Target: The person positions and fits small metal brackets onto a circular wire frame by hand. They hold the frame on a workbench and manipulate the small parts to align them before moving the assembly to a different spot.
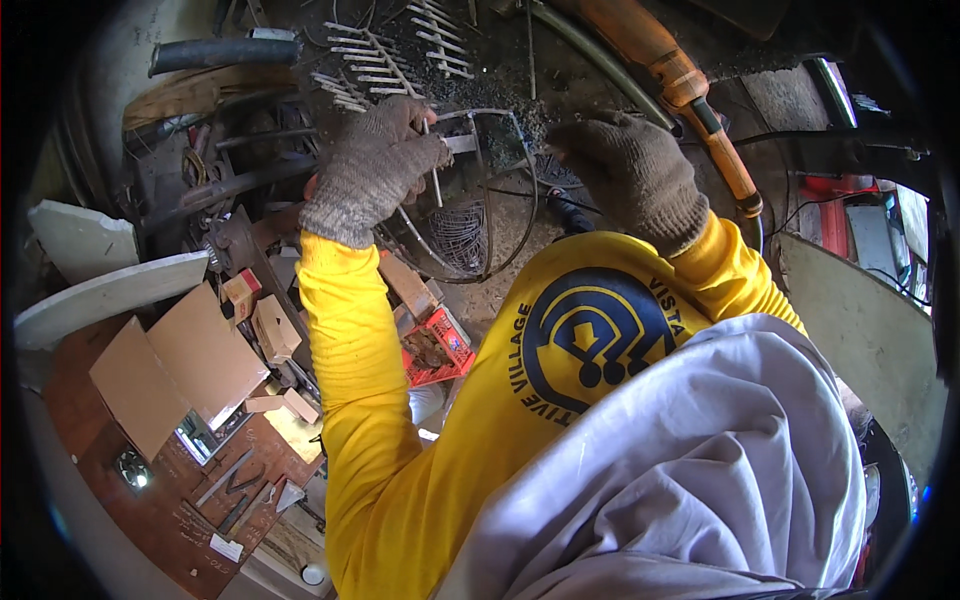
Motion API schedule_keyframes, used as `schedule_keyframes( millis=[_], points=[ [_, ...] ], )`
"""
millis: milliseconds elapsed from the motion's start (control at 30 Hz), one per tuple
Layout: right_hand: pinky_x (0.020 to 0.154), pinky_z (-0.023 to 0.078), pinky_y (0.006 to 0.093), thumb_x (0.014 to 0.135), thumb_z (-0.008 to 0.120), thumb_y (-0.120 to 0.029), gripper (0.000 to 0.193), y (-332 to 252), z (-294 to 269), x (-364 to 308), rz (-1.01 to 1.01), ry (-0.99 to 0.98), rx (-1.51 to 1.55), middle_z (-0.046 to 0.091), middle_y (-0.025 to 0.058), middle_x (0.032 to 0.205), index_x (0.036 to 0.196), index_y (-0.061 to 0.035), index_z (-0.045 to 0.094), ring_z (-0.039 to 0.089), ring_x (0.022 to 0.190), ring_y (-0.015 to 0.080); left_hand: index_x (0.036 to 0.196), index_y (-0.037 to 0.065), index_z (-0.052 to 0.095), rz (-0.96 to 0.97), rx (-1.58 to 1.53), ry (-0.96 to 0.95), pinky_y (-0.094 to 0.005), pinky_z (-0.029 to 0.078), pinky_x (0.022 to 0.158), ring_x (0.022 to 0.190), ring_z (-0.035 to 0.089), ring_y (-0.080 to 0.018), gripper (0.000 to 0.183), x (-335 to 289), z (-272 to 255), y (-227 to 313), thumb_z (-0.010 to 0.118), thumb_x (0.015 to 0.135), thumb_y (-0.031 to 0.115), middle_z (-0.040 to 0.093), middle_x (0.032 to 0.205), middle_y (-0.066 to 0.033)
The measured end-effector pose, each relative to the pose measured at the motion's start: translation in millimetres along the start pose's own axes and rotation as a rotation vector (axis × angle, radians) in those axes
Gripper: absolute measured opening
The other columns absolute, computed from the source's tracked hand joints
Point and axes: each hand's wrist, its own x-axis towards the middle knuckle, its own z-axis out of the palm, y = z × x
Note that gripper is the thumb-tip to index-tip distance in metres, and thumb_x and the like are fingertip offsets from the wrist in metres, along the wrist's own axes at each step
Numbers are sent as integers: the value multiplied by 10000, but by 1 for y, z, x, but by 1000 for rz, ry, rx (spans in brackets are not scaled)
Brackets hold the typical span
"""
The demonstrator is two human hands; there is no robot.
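Observation:
My left hand point(370, 165), in a grey-brown knit glove, is closed with a short pale metal rod point(436, 180) pinched at the fingertips. Right beside those fingers is a frame of bent metal rod point(484, 200), with curved loops and a small flat plate point(462, 144). To the right, apart from the frame, my right hand point(640, 180) wears a matching glove. Its fingers are curled in at the dark bench edge, and whatever they may hold is hidden. Comb-like pieces of pale rods point(372, 62) lie beyond my left hand on the dark work surface.
An orange power grinder point(690, 85) with a cable lies at the far right. Coiled wire point(458, 235) and a red crate point(440, 345) sit below the bench. Scrap metal point(235, 190) crowds the left, near an open cardboard box point(180, 365) and a brown board point(190, 530) with hand tools.

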Motion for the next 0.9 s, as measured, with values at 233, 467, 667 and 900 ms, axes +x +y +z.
schedule_keyframes(
  millis=[233, 467, 667, 900],
  points=[
    [750, 566, 424, 906, 680, -194, 194, 6, 6, -7, 5, -19, 45, 717, 115, 930, 1090, -161, 732, 703, 863, 336, 1169, 1, 594, -37, -30, 2, -279, 472, 509, 545, 563, -117, 317, 3, 6, 2, 701, 895, 120, 643, 798, -68],
    [774, 564, 429, 909, 673, -195, 198, 12, 12, -9, 21, -29, 76, 721, 121, 954, 1094, -157, 732, 701, 884, 342, 1243, 10, 597, -40, -108, 56, -280, 478, 498, 549, 563, -112, 392, 9, 6, 5, 705, 894, 153, 645, 803, -65],
    [785, 565, 432, 917, 662, -199, 196, 13, 14, -10, 61, -64, 105, 725, 123, 949, 1093, -149, 731, 702, 893, 342, 1256, 15, 608, -66, -18, 101, -282, 483, 499, 552, 559, -103, 406, 14, 10, 9, 703, 892, 167, 657, 820, -63],
    [781, 564, 436, 916, 668, -207, 190, 14, 17, -11, 50, -64, 122, 729, 123, 927, 1083, -141, 733, 703, 888, 341, 1240, 24, 620, 12, 140, 131, -287, 497, 514, 572, 582, -116, 419, 20, 11, 6, 718, 873, 202, 640, 814, -66]
  ],
)
